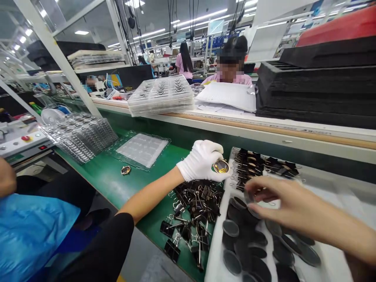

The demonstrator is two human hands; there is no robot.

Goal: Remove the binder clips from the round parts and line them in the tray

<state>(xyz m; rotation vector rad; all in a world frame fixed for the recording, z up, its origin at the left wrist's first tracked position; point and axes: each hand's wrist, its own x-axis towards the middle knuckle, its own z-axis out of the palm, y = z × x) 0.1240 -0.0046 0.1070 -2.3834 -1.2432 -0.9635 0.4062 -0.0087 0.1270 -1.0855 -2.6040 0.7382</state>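
My left hand (202,160), in a white glove, is closed on a round gold-rimmed watch-like part (221,167), whose open inside shows dark and yellow pieces. It is above a heap of black binder clips (196,203) on the green table. My bare right hand (276,196), blurred by motion, curls over a white foam tray (216,243). Between its fingertips is the edge of a dark round disc (249,196). Below lie several more dark round discs (232,261) in the tray, and rows of binder clips (249,164) sit at its far end.
Another gold-rimmed round part (125,170) lies on the green table (108,188). Behind it are a clear plastic tray (142,149) and a stack of filled trays (82,135). A shelf edge (211,123) runs across, bearing trays (161,94) and black foam (308,90). A person in blue (32,231) sits at left.
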